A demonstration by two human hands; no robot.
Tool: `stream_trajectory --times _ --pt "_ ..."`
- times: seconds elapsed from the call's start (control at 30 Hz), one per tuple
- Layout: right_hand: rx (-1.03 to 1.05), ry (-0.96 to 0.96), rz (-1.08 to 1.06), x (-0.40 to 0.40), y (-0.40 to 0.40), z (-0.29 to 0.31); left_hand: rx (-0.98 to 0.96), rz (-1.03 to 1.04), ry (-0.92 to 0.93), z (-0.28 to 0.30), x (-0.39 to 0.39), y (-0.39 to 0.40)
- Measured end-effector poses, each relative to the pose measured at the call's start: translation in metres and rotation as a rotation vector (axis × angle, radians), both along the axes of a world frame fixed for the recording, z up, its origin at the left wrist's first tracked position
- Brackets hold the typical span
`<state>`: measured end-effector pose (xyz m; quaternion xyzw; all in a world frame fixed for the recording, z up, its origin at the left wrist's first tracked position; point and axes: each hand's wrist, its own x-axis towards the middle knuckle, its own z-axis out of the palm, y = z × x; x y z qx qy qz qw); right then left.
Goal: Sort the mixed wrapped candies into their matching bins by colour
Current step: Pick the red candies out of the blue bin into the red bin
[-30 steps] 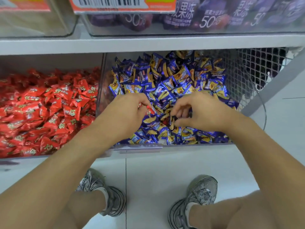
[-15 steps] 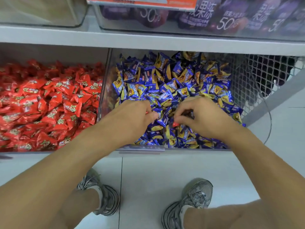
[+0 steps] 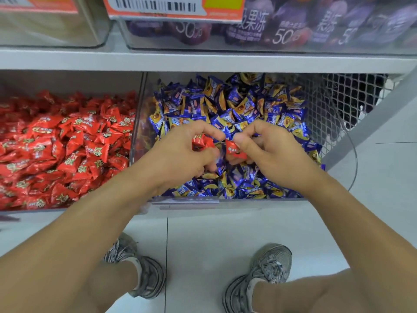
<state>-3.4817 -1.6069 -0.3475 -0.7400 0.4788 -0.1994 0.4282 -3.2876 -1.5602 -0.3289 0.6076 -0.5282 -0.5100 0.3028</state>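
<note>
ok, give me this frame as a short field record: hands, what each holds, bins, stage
left hand: over the blue bin, fingers curled round red candies
right hand: over the blue bin, grip pinching one red candy
blue bin: clear-walled, full of blue-and-yellow candies
red bin: to the left, full of red candies
stage: strays picked out, not yet dropped in the red bin
shelf above: purple packs, price tag
floor: white tiles, two grey shoes

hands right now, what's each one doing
Left hand: holding red candies.
Right hand: pinching one red candy.
</note>
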Motion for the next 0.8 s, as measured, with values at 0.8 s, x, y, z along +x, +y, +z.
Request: stream_trajectory --times 0.8 --pt "-0.436 0.487 0.394 0.119 0.009 0.005 -0.669 0.293 -0.627 0.027 0.14 0.069"
